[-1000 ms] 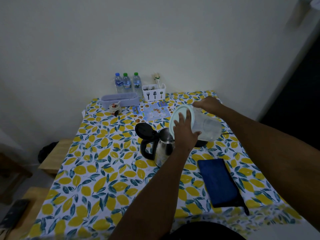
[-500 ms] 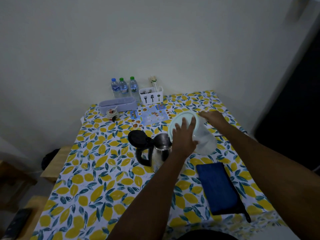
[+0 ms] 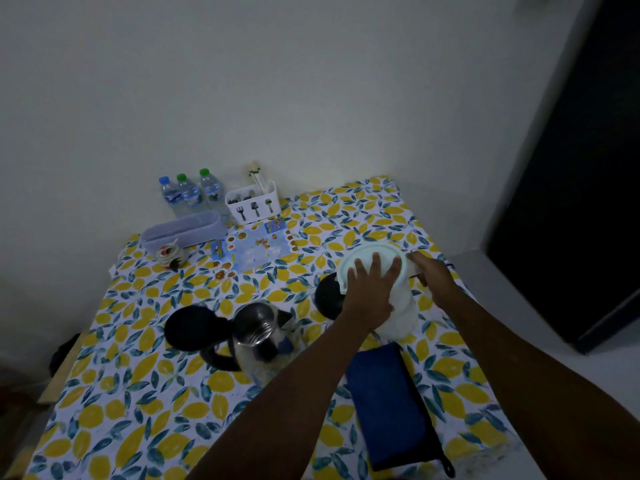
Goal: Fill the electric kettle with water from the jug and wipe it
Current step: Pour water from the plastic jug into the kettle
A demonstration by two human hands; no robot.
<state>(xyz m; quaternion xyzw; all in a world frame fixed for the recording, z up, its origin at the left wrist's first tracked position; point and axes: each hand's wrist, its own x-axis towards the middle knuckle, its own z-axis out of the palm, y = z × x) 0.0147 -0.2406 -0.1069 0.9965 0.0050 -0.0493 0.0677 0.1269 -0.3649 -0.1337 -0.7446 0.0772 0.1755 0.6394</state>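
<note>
The steel electric kettle [image 3: 258, 337] stands mid-table with its black lid [image 3: 192, 327] flipped open to the left. To its right the translucent plastic jug [image 3: 401, 317] stands nearly upright on the tablecloth. My left hand [image 3: 372, 292] lies spread flat on the jug's pale round lid [image 3: 360, 258], pressing it down. My right hand [image 3: 429, 275] grips the jug's handle on the far right side. The kettle's black base [image 3: 327, 299] shows just left of the jug, partly hidden by my left hand. A dark blue cloth [image 3: 388, 403] lies folded in front of the jug.
Against the wall stand three water bottles [image 3: 188, 194], a white cutlery holder [image 3: 252, 204] and a lilac tray [image 3: 183, 230]. A printed mat [image 3: 252, 249] and a small jar [image 3: 169, 254] lie behind the kettle. A wooden bench [image 3: 59, 372] sits left of the table.
The jug has swung from tilted over the kettle's mouth to nearly upright on the table, further right. Both hands moved with it, still on lid and handle.
</note>
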